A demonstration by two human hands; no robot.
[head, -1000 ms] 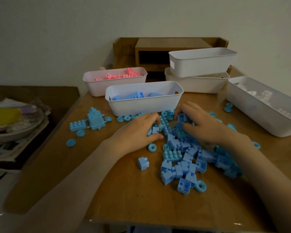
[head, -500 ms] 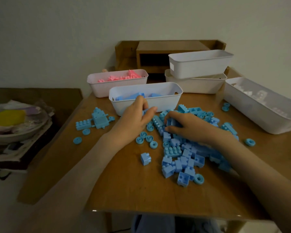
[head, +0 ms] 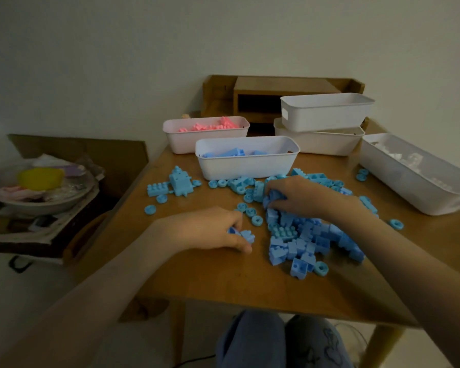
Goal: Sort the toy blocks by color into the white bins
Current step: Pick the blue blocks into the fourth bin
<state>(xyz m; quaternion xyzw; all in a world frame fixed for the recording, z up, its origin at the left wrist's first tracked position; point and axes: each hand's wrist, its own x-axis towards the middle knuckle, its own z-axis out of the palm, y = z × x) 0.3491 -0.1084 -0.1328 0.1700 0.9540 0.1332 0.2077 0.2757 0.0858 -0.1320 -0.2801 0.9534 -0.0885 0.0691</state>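
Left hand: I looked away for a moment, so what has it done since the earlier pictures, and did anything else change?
The left hand came back from the bin of blue blocks toward the person and now pinches the loose blue block that lay beside the blue pile. The right hand still grips blocks atop that pile. The bins have not moved.

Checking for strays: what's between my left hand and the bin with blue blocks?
In the head view, loose blue rings and a few blue blocks lie on the table between left hand and bin.
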